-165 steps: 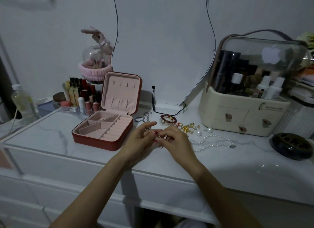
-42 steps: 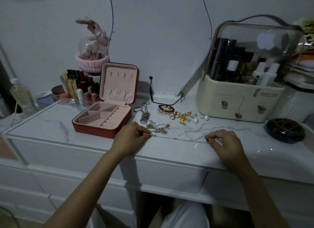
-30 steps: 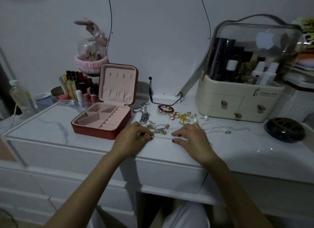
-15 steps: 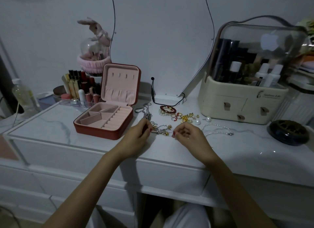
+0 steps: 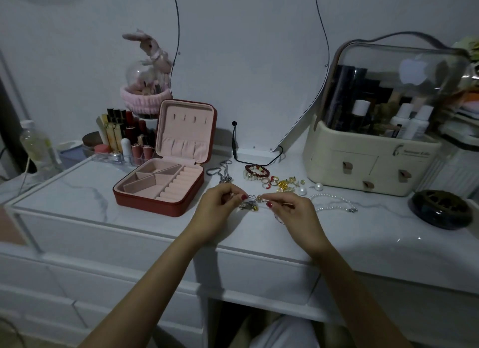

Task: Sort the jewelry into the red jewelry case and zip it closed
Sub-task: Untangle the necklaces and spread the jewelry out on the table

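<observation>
Red outside and pink inside, the jewelry case (image 5: pixel 166 181) is sitting open on the white marble tabletop (image 5: pixel 77 192), lid upright, its tray compartments and ring rolls holding nothing. Just right of it, the left hand (image 5: pixel 217 212) and right hand (image 5: pixel 295 215) are each pinching an end of a thin chain (image 5: pixel 255 197) above the tabletop. Behind them are lying a dark chain necklace (image 5: pixel 224 172), a beaded bracelet (image 5: pixel 256 171), loose rings and gold pieces (image 5: pixel 281 184), and a pearl strand (image 5: pixel 334 203). A cream cosmetics organizer (image 5: pixel 373 161) is holding bottles under its clear dome.
</observation>
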